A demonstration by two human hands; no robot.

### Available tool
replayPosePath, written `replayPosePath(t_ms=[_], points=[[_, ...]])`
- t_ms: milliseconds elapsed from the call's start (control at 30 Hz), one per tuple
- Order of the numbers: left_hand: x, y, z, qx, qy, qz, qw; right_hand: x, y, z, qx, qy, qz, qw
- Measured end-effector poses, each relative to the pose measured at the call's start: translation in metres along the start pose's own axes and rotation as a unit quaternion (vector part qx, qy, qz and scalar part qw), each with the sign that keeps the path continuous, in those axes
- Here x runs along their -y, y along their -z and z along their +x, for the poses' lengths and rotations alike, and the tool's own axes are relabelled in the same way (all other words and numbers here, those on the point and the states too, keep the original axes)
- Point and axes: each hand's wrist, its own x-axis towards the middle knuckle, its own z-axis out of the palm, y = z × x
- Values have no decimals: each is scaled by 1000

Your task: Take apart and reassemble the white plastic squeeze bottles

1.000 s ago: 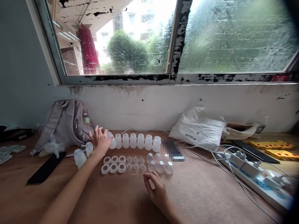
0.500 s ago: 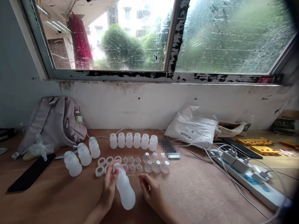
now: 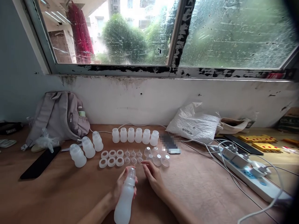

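Observation:
My left hand (image 3: 121,188) grips a translucent white capped bottle (image 3: 125,199), tilted with its cap pointing away from me, low at the centre. My right hand (image 3: 153,177) rests beside it on the wooden table (image 3: 205,189), fingers apart, fingertips close to the bottle's cap and holding nothing. Just beyond lie rows of white rings (image 3: 111,157), small clear nipples (image 3: 133,156) and clear domed caps (image 3: 157,157). Behind them stands a row of several open bottles (image 3: 135,135). Three capped bottles (image 3: 87,148) stand to the left.
A grey backpack (image 3: 59,118) leans against the wall at the left, with a black phone (image 3: 39,162) lying in front. A white plastic bag (image 3: 195,123), a power strip with plugs and cables (image 3: 251,175) and yellow boards (image 3: 261,142) occupy the right side.
My left hand took a capped bottle from the left group and carried it to the front centre. It now points more upright. My right hand shifted slightly toward it.

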Motion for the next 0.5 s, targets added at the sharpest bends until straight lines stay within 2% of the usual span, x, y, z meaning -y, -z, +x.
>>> replayPosePath(t_ms=[167,267,333,433,500], points=[[3,4,-5,35,25,118,992,20,-7,-12,128,-31,78,988],[-1,6,-4,51,43,139,988,25,-13,-16,167,-53,91,980],[-6,6,-4,63,54,140,987,24,-12,-15,148,-75,97,981],[-14,6,-5,89,85,164,979,20,-3,-7,75,-85,109,988],[-16,6,-6,81,86,206,971,18,3,-2,37,-90,99,990]])
